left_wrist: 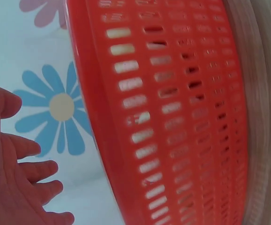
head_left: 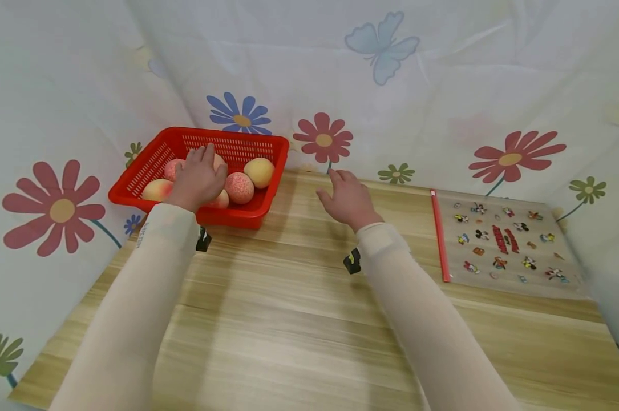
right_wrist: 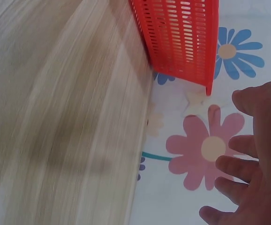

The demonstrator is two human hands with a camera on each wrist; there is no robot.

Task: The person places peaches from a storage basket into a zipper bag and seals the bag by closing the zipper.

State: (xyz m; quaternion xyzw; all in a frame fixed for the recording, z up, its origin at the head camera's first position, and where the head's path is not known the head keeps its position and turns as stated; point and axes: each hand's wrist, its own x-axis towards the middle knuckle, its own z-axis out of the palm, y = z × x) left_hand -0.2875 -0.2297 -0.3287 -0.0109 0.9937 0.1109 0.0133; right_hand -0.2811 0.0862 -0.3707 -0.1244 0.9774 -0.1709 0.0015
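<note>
In the head view a red plastic basket [head_left: 232, 218] with slotted walls stands at the back left, holding several peaches, among them a speckled pink peach [head_left: 239, 188] and a yellow peach [head_left: 259, 172]. My left hand [head_left: 198, 178] hovers over the basket with its fingers spread, overlapping the fruit in that view. From the left wrist, the same hand [left_wrist: 18, 173] appears beside the basket's rim, holding nothing. To the right of the basket, my right hand [head_left: 349, 197] hangs above the wooden table [head_left: 268, 319], fingers apart. The right wrist view shows that hand [right_wrist: 257, 164] with nothing in its grasp.
A clear zip bag [head_left: 509, 245] with cartoon prints and a red slider edge lies flat on the right of the table. Behind the table hangs a white flowered curtain [head_left: 288, 57], close to the basket's back. Dark wrist cameras sit under both sleeves.
</note>
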